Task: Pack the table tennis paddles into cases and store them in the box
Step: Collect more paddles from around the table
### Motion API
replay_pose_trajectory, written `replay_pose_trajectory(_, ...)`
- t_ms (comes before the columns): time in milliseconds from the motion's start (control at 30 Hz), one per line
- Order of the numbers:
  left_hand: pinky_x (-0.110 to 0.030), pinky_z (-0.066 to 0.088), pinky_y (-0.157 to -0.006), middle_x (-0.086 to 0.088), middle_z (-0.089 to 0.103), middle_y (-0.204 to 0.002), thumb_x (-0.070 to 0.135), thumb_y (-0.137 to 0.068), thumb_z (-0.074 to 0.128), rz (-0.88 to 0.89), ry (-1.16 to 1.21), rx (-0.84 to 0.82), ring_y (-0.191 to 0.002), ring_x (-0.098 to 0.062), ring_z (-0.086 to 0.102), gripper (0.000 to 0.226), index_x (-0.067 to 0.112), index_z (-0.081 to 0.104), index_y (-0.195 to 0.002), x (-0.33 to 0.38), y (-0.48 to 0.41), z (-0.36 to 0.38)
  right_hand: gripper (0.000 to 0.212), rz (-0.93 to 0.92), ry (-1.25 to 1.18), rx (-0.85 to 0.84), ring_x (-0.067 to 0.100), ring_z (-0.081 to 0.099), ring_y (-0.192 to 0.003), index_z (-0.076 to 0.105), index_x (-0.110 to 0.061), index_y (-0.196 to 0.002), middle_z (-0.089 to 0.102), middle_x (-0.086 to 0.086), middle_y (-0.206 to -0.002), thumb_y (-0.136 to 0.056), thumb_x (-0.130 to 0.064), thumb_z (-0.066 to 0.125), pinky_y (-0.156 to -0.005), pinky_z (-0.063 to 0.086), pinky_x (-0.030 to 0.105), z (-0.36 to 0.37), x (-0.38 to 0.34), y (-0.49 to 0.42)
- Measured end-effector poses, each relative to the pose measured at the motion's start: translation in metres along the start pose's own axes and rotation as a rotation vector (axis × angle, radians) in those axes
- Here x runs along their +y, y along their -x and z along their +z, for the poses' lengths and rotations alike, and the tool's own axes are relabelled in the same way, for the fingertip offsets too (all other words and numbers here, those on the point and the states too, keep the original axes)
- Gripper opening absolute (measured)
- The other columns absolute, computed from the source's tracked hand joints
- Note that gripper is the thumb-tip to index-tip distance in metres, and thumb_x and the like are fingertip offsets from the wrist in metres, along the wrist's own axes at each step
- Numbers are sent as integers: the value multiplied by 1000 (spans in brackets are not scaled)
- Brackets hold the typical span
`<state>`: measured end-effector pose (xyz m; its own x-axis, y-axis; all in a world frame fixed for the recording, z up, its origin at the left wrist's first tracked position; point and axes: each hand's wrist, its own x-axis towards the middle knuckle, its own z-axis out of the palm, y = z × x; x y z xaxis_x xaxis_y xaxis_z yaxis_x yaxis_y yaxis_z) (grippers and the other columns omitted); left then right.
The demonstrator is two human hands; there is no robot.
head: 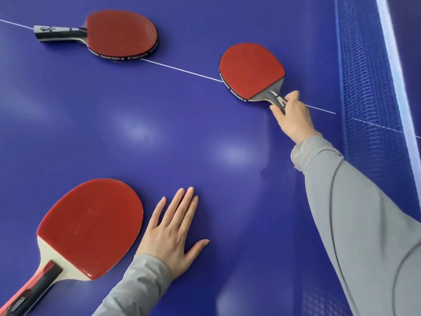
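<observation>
A: Obs. The table [205, 144] carries three paddles, red face up. The near paddle [91, 226] is lower left, the far paddle [120, 35] is on the centre line, and the net-side paddle [250, 69] is close to the net [364, 76]. No case or box in view.

B: Handling?

A: Judged light and stiff. The blade lies flat, so the handle [276, 100] is the place to take it.

B: Hands?

A: Right arm [341, 201] stretched out, right hand [291, 115] wrapped round that handle. Left hand [173, 229] lies flat just beside the near paddle, fingers [182, 201] straight, slightly spread, holding nothing.
</observation>
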<state>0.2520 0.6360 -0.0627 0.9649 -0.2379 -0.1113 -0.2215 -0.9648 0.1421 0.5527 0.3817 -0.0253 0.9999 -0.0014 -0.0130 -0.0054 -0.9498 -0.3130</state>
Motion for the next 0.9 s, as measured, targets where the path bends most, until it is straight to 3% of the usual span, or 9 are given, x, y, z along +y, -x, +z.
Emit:
replay_pose_trajectory(200, -47, 20, -113, -5, 25, -155, 64, -84, 35, 2, 11, 63, -143, -19, 19, 82, 9, 35, -144, 0, 0, 1, 36, 30, -191, 108, 26, 51, -84, 43, -3, -108, 58, 4, -91, -91, -31, 56, -70, 31, 29, -16, -13, 67)
replay_pose_trajectory(367, -42, 14, -115, -5, 29, -154, 64, -85, 31, -8, 13, 87, -143, -16, 17, 80, 10, 35, -144, 1, 3, 1, 32, 144, -457, 210, 18, 47, -69, 44, -3, -102, 51, -6, -73, -89, -27, 61, -61, 31, 28, -19, -34, 176)
replay_pose_trajectory(467, -41, 19, -111, -10, 43, -145, 57, -86, 34, 31, 47, 91, -137, -25, 36, 73, 5, 46, -137, 1, 9, -4, 29, 258, -549, 224, 3, 46, -63, 45, -4, -100, 47, -18, -66, -88, -24, 62, -60, 27, 24, -21, -48, 248)
replay_pose_trajectory(567, -38, 27, -106, -11, 54, -135, 43, -86, 43, 52, 145, 212, -125, -28, 52, 60, 3, 52, -130, 0, 37, -12, 30, 357, -602, 201, 1, 47, -65, 45, -4, -100, 48, -13, -71, -88, -26, 63, -59, 27, 23, -19, -52, 314)
replay_pose_trajectory(667, -35, 31, -104, -10, 55, -133, 35, -86, 47, -60, 215, 352, -122, -24, 46, 53, 6, 51, -130, -14, 93, -21, 31, 460, -647, 161, 5, 50, -66, 44, -6, -100, 51, -9, -73, -88, -28, 63, -58, 32, 27, -14, -58, 374)
replay_pose_trajectory(767, -38, 30, -101, -10, 51, -134, 26, -83, 61, -281, 223, 459, -121, -26, 41, 56, 7, 46, -134, -53, 147, -29, 31, 542, -660, 128, 13, 53, -69, 44, -8, -100, 56, -5, -75, -88, -30, 63, -56, 36, 26, -11, -67, 425)
replay_pose_trajectory(833, -45, 28, -101, -12, 45, -138, 21, -76, 73, -501, 245, 435, -125, -30, 36, 70, 9, 41, -137, -83, 170, -34, 30, 580, -659, 112, 9, 53, -71, 44, -9, -101, 57, -3, -78, -88, -30, 62, -56, 37, 23, -9, -75, 455)
replay_pose_trajectory(900, -49, 27, -101, -15, 40, -139, 28, -73, 77, -672, 293, 308, -127, -35, 33, 79, 9, 38, -138, -111, 180, -41, 28, 623, -656, 111, 8, 53, -70, 45, -9, -100, 57, -1, -77, -88, -28, 62, -55, 36, 21, -5, -85, 482)
